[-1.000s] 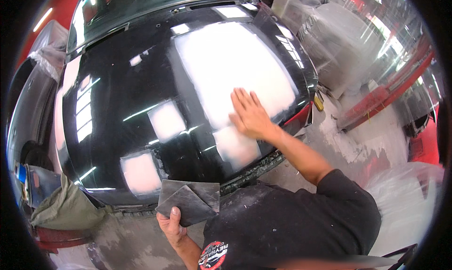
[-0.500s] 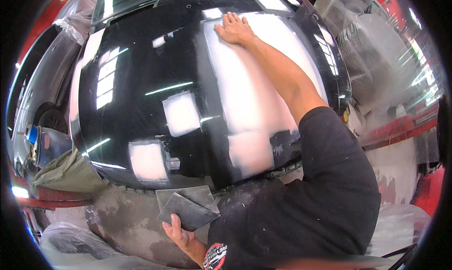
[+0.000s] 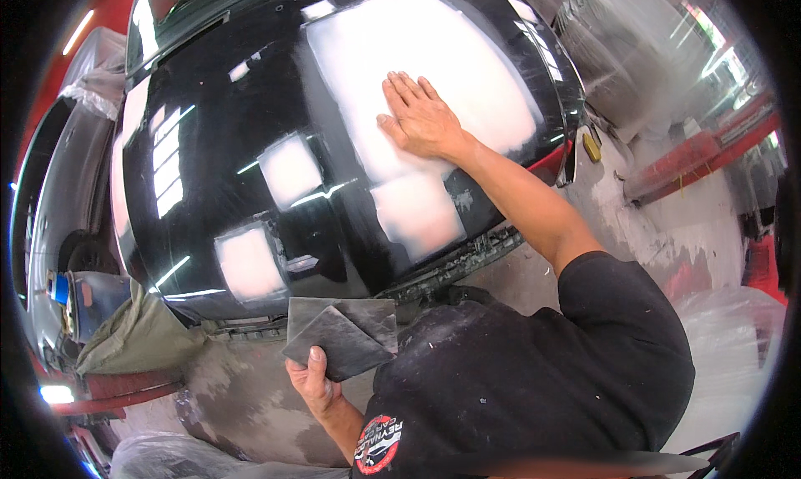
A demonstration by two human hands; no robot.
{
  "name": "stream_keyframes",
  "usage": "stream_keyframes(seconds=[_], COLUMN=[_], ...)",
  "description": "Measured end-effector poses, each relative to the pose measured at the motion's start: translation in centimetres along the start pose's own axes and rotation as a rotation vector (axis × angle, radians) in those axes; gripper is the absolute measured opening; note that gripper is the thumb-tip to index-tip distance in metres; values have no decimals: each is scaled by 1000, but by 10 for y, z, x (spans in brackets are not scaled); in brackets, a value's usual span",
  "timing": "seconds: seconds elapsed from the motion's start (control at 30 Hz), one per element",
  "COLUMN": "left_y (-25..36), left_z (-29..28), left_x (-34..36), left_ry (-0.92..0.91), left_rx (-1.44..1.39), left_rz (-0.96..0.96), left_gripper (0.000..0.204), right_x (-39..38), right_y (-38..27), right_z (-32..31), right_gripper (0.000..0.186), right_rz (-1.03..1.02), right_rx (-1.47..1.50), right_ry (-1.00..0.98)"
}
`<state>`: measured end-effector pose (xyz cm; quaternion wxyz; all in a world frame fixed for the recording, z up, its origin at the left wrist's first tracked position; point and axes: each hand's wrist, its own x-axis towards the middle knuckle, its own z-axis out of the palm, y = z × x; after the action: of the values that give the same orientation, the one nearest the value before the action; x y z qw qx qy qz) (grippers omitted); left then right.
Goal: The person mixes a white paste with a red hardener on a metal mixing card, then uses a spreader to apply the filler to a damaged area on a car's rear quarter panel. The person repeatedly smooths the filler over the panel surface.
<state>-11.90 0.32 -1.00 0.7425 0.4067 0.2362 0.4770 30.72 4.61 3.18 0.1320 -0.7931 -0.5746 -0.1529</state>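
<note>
On the hood point(image 3: 250, 120), right hand point(image 3: 423, 124) lies flat; left hand point(image 3: 315, 383) grips sheets point(image 3: 344, 341); container point(image 3: 98, 297) capped.

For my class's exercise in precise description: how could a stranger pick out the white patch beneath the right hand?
Find the glossy black hood. On its right side in the picture, under the open right hand, lies the white patch. It is far larger than the pale patches around it.

Two hands point(image 3: 424, 127) point(image 3: 317, 385) (one pair), one hood point(image 3: 219, 137)
</note>
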Motion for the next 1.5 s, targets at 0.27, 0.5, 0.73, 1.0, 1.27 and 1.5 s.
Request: stream_keyframes(seconds=[0.27, 0.5, 0.73, 1.0, 1.27, 1.5], left_y=[3, -5, -8, -26, -20, -3], left_z=[-23, -40, -25, 16, 13, 3], left_x=[-20, -18, -5, -6, -20, -10], left_ry=[-25, 19, 100, 184, 92, -29], left_rx=[48, 43, 86, 22, 118, 121], left_rz=[-102, -152, -96, 0, -119, -99], left_gripper=[35, 33, 33, 41, 37, 30], right_x=[-80, -131, 8, 202, 103, -10], right_y=[-20, -32, 8, 42, 23, 0], right_z=[-6, -20, 6, 35, 24, 3], right_gripper=[68, 68, 72, 79, 73, 69], right_rz=[-19, 2, -45, 105, 12, -20], right_rx=[-23, -15, -23, 45, 43, -14], right_ry=[45, -103, 58, -62, 29, 62])
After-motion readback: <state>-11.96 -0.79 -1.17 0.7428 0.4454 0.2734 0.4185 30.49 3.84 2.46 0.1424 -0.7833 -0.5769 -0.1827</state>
